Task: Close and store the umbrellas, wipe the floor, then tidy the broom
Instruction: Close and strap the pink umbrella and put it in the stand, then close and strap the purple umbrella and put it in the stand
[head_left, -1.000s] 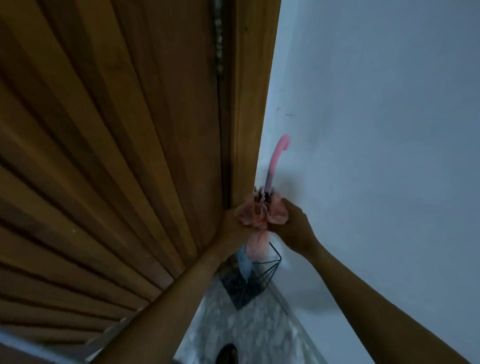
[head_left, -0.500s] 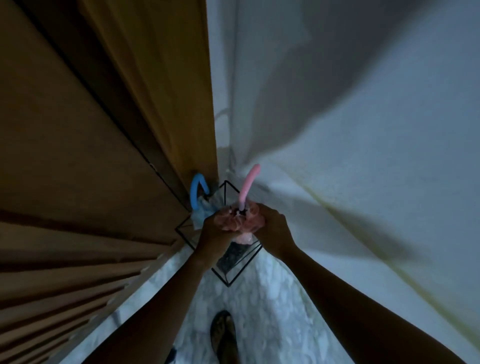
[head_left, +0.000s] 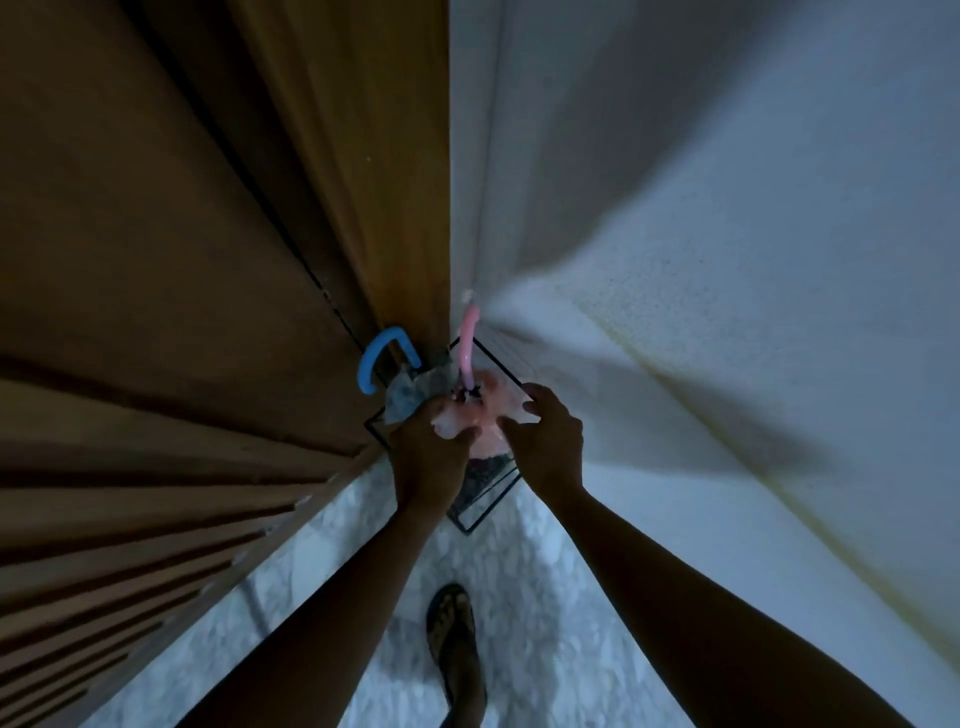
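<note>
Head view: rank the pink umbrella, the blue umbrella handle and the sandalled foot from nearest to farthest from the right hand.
1. Pink umbrella: pinched by the right hand itself, just to its left.
2. Blue umbrella handle: further left and slightly beyond.
3. Sandalled foot: down on the floor, back towards the person.

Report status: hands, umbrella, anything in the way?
Left hand and right hand both grip pink umbrella at its gathered canopy. Umbrella upright in wire stand, beside blue umbrella. No obstruction visible.
</note>
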